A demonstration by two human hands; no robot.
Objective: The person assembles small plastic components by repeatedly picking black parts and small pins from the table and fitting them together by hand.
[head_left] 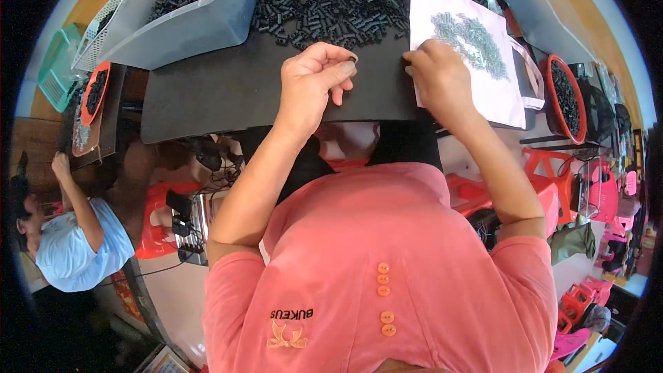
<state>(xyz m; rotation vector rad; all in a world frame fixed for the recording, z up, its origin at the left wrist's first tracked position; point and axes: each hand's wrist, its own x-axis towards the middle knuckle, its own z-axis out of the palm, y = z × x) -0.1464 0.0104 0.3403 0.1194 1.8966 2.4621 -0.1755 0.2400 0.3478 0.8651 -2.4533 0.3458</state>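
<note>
Above the black tabletop, my left hand is closed, thumb and index finger pinched together. A tiny dark thing seems to show at their tips, too small to name. My right hand is curled over the left side of a pale cloth bag, thumb and finger together. Whatever it may hold is hidden. On the bag lies a spread of small, thin, shiny metal-like pieces. Just beyond my hands is a heap of short black tubular parts.
A grey plastic bin of black parts stands at left, a clear one at right. Red baskets and a green basket flank the table. A person in light blue works at left. Red stools stand at right.
</note>
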